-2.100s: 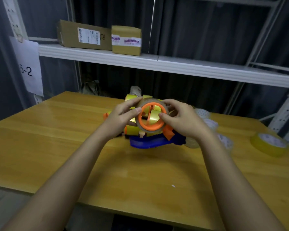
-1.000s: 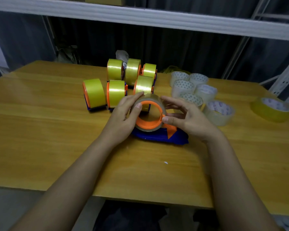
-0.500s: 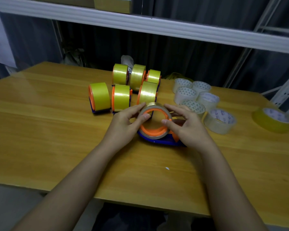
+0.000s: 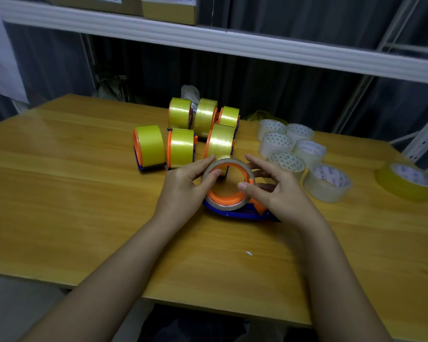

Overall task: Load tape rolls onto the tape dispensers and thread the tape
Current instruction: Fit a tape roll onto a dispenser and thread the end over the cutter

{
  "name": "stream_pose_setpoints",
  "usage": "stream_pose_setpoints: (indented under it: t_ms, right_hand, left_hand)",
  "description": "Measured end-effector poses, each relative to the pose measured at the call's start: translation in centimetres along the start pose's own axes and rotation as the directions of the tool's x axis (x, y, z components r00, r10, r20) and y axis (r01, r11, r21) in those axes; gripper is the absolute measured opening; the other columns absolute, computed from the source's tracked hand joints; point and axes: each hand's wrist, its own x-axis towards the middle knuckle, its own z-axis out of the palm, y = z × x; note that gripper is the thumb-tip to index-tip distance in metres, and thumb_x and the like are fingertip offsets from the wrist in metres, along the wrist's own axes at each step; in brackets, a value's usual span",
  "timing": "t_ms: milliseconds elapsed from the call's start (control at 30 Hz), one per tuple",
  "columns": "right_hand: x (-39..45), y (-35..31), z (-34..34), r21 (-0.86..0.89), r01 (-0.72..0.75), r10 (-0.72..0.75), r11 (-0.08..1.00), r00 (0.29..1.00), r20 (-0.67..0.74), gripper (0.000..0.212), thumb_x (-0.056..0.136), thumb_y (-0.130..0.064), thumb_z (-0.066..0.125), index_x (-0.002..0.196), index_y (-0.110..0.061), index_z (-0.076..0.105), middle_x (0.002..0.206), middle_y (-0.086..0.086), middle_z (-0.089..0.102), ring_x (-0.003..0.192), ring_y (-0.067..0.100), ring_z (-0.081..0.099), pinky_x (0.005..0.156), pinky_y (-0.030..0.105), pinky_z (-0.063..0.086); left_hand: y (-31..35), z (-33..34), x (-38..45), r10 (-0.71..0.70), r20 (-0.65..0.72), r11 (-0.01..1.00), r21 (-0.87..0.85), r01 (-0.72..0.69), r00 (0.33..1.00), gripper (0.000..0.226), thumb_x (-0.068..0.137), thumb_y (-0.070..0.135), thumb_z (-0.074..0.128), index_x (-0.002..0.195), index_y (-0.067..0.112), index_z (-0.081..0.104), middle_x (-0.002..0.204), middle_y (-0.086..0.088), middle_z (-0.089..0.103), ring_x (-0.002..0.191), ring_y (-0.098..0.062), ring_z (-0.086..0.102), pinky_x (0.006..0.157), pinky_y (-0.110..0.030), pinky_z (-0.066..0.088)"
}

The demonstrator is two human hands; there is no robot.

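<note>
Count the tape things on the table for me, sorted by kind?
Loaded dispensers standing at the back: 6
Dispenser being loaded: 1
Loose clear rolls: 6
Loose yellow roll: 1
Total: 14

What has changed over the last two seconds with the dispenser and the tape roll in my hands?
The blue and orange dispenser, held up two seconds ago, has come down and now lies on the table. The left hand and right hand still hold the tape roll on its orange hub. The six loaded dispensers and the loose rolls have not moved.
</note>
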Motion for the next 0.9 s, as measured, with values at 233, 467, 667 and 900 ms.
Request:
stream_pose_setpoints:
  t_ms: [233,467,667,900]
  right_hand:
    - [0.2,-0.1,0.0,-0.051,0.015,-0.017,0.999,0.999,-0.037,0.048,0.089,-0.015,0.067,0.133,-0.026,0.055,0.121,-0.008,0.051,0.091,-0.025,0.045,0.068,0.003,0.044]
    - [-0.1,-0.2,0.1,-0.051,0.033,-0.038,0.998,0.995,-0.096,0.042,0.091,-0.016,0.064,0.132,-0.024,0.056,0.121,-0.009,0.052,0.097,-0.011,0.049,0.067,0.001,0.043]
    - [-0.4,-0.3,-0.8,0.062,0.011,-0.011,0.998,1.000,-0.005,0.045,0.086,-0.015,0.070,0.124,-0.033,0.057,0.122,-0.010,0.059,0.100,-0.011,0.055,0.072,0.006,0.047]
    - [-0.1,0.3,-1.6,0.124,-0.078,0.069,0.989,0.995,0.074,0.055,0.083,-0.011,0.072,0.135,-0.023,0.054,0.124,-0.010,0.062,0.106,-0.002,0.060,0.086,0.018,0.051]
  left_hand:
    - [0.1,0.0,0.3,-0.128,0.055,0.987,-0.087,0.133,0.990,0.044,0.087,0.035,0.063,0.128,0.021,0.058,0.118,0.007,0.065,0.109,-0.002,0.059,0.084,-0.014,0.052]
    - [-0.2,0.1,0.4,-0.213,0.137,0.967,-0.113,0.229,0.967,0.047,0.087,0.034,0.064,0.132,0.024,0.055,0.124,0.008,0.060,0.112,0.000,0.054,0.078,-0.006,0.049]
    - [0.1,-0.2,0.3,-0.164,0.094,0.978,-0.114,0.174,0.982,0.041,0.091,0.032,0.060,0.131,0.022,0.057,0.124,0.007,0.059,0.110,-0.003,0.056,0.087,-0.025,0.054]
    - [0.2,-0.3,0.2,-0.115,0.077,0.990,-0.071,0.120,0.990,0.041,0.091,0.030,0.060,0.128,0.015,0.059,0.117,0.010,0.058,0.107,-0.002,0.057,0.088,-0.022,0.052]
